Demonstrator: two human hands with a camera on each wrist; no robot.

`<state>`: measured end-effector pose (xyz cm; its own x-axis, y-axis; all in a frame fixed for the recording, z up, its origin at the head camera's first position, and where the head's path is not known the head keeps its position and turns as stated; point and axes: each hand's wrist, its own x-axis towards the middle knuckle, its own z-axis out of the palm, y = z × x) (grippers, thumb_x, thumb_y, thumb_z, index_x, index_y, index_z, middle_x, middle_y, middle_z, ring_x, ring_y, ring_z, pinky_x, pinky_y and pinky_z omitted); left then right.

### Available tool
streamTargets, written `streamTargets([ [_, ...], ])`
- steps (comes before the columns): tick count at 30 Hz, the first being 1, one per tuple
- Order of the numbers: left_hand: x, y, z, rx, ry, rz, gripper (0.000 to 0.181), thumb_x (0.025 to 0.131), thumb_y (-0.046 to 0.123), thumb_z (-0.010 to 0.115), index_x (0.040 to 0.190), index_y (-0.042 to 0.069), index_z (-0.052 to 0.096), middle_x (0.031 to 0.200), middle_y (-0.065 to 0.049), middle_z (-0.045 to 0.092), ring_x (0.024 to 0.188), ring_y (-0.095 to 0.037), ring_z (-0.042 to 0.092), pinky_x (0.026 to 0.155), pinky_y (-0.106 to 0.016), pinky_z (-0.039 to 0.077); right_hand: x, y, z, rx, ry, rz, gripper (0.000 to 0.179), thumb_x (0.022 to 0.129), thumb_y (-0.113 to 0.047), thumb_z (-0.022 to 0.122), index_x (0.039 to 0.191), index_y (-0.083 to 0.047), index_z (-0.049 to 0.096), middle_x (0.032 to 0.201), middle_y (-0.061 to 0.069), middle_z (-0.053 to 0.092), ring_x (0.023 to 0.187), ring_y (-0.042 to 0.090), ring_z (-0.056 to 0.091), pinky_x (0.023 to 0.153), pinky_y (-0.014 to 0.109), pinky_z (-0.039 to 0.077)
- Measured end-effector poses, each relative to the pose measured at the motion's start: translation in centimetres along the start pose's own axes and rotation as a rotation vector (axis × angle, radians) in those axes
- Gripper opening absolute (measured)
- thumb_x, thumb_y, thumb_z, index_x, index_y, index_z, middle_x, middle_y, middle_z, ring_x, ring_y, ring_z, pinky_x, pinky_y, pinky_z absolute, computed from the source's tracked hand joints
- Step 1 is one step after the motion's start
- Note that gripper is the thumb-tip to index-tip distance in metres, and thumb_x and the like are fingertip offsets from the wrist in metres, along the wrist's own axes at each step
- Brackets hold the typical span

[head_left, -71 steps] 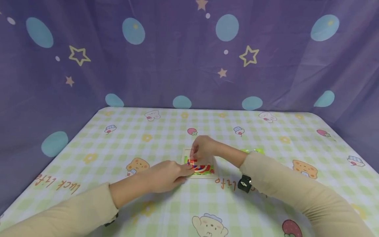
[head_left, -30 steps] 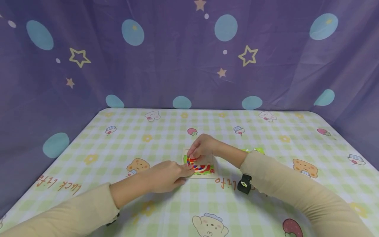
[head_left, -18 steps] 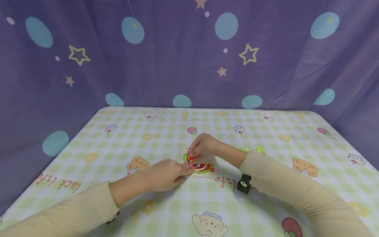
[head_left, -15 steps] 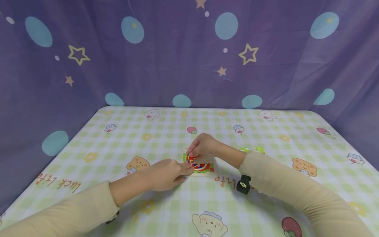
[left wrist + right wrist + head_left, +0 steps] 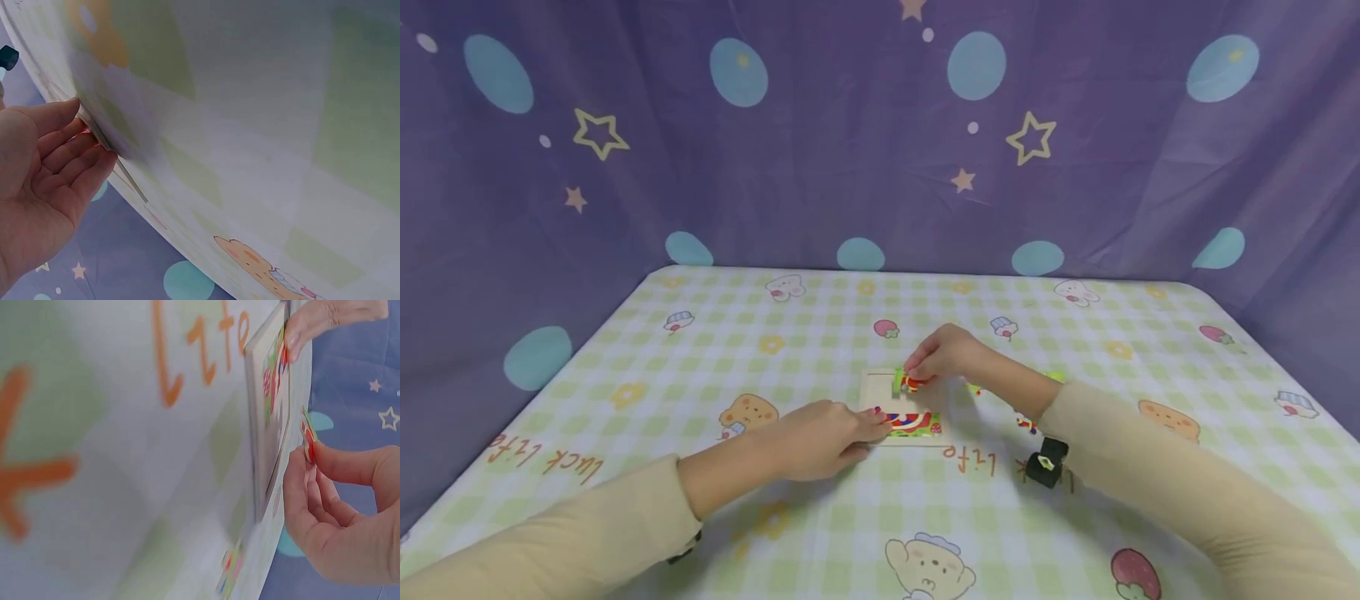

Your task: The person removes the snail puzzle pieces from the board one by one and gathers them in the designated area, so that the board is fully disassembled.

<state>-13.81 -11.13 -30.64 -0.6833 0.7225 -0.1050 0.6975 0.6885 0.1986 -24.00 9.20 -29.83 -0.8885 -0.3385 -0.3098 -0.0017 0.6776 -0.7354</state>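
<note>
1. Well, head view: L hand (image 5: 829,437) rests at the near-left corner of the puzzle board (image 5: 878,392), fingers fairly straight, tips on the pic pieces (image 5: 917,423) along its near edge. R hand (image 5: 951,354) pinches a puzzle piece (image 5: 900,381) nr the board's far edge.
2. L wrist view: L hand's thumb + fingers extended, tips at the board's edge.
3. R wrist view: R hand's thumb & index grip the piece just clear of the board, other fingers curled.

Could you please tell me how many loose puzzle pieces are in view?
At least 3: one piece in the right hand, two pieces on the cloth by the right forearm. A green bit beyond may be another; more may be hidden.
</note>
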Motion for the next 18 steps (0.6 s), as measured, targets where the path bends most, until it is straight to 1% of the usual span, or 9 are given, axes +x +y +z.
streamTargets([
  [5,0.0,0.0,0.0,-0.01,0.001,-0.014,0.037,0.094,0.014,0.06,0.131,0.008,0.059,0.134,-0.01,0.058,0.125,-0.021,0.058,0.102,-0.036,0.05,-0.5,1.5,-1.2,0.033,-0.028,0.044,0.017,0.084,-0.005,0.072,0.099,0.002,0.073,0.077,0.001,0.073,0.065,0.005,0.064,0.069,0.023,0.058],
  [9,0.0,0.1,-0.1,-0.013,0.001,-0.028,0.038,0.094,0.014,0.06,0.132,0.008,0.059,0.134,-0.009,0.058,0.125,-0.021,0.058,0.101,-0.036,0.05,-1.1,2.7,-2.0,0.031,-0.045,0.061,0.017,0.085,-0.005,0.07,0.1,0.002,0.072,0.081,0.004,0.074,0.067,0.007,0.066,0.073,0.027,0.06],
  [12,0.0,0.1,-0.1,-0.019,-0.001,-0.036,0.038,0.095,0.015,0.06,0.132,0.009,0.059,0.134,-0.01,0.058,0.124,-0.022,0.059,0.1,-0.036,0.051,-1.6,3.6,-2.5,0.006,-0.046,0.063,0.016,0.085,-0.005,0.07,0.099,0.001,0.073,0.079,0.001,0.073,0.067,0.007,0.064,0.072,0.025,0.059],
  [15,0.0,0.1,-0.1,-0.018,0.005,-0.027,0.037,0.094,0.014,0.06,0.131,0.008,0.059,0.133,-0.01,0.058,0.124,-0.022,0.059,0.1,-0.036,0.05,-2.1,4.3,-3.0,-0.012,-0.042,0.06,0.015,0.084,-0.005,0.071,0.098,0.001,0.073,0.076,-0.002,0.072,0.066,0.006,0.063,0.07,0.024,0.058],
  [18,0.1,0.1,0.0,-0.016,0.011,-0.018,0.037,0.094,0.014,0.061,0.13,0.007,0.06,0.133,-0.01,0.059,0.123,-0.022,0.059,0.1,-0.036,0.05,-2.5,5.1,-3.4,-0.021,-0.056,0.053,0.016,0.083,-0.003,0.071,0.097,0.002,0.073,0.075,-0.002,0.072,0.066,0.006,0.063,0.069,0.025,0.059],
])
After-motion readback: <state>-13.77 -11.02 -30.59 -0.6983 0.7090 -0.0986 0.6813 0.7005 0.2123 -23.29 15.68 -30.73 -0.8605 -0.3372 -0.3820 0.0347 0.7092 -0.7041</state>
